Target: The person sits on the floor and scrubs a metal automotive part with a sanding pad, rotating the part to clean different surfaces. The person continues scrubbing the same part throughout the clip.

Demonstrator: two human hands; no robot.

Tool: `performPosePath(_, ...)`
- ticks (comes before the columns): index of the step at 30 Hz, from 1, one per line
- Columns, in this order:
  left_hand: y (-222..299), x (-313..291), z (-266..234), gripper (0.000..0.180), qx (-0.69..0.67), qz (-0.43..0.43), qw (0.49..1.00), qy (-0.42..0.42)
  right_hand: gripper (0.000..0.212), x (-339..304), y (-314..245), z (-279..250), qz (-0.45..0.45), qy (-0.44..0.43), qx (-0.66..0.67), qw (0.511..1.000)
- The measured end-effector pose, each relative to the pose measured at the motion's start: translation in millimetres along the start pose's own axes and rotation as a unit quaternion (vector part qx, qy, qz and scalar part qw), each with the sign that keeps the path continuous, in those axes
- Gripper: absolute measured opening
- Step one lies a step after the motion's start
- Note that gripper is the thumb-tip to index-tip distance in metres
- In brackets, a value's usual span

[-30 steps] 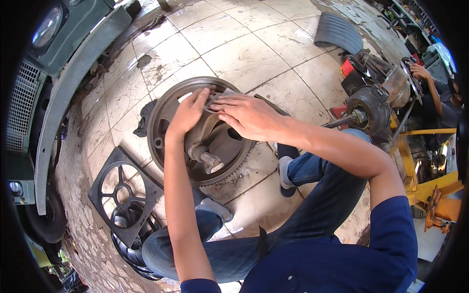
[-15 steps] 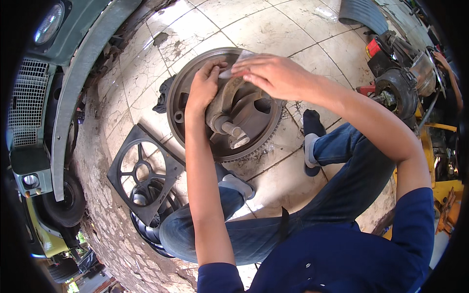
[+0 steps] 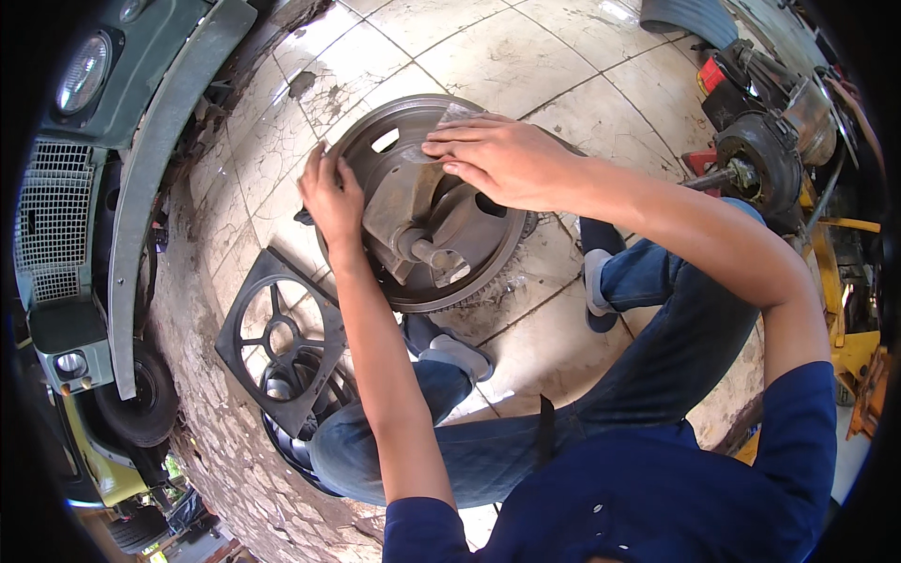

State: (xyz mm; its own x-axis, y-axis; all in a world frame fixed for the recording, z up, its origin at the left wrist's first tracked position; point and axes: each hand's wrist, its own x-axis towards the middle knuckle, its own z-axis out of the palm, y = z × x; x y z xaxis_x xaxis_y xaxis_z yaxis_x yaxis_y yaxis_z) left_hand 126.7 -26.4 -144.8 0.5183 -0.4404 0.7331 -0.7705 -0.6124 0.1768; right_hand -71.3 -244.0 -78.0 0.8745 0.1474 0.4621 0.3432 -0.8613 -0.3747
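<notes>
A large, brown-grey metal flywheel (image 3: 502,272) with a toothed rim lies on the floor in front of me. A crankshaft piece with a thick web and a stub shaft (image 3: 434,251) stands up from its middle. My left hand (image 3: 333,197) is at the flywheel's left rim, its fingers bent over the edge. My right hand (image 3: 502,159) reaches across the far side, fingers held together. Beneath those fingers is a thin grey sheet (image 3: 457,114), which looks like abrasive paper, pressed against the metal. The underside of the right hand is hidden.
A black fan shroud (image 3: 280,333) lies left of my knee. Dirty floor tiles (image 3: 497,56) surround the flywheel. A vehicle front with a metal bumper (image 3: 155,178) stands at the left. Greasy mechanical parts (image 3: 765,159) are at the right, and a curved grey panel (image 3: 690,19) at the far right.
My left hand has moved left from the crankshaft to the rim. The flywheel's holes and crank web have shifted, so it appears turned. My right hand has moved slightly left and nearer with the sheet.
</notes>
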Motion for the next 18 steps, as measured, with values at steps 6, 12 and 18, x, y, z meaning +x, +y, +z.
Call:
performPosePath(6,9,-8,-14,0.037,0.057,-0.360,0.915,-0.172,0.033,2,12,-4,-0.002,-0.037,-0.032,0.999)
performPosePath(12,-5,-24,-5,0.047,0.102,-0.232,0.960,-0.115,0.035,3,-21,7,0.003,-0.033,-0.019,0.999)
performPosePath(18,5,-17,-4,0.047,0.112,-0.243,0.954,-0.133,0.032,7,-4,0,-0.045,-0.037,0.058,0.997)
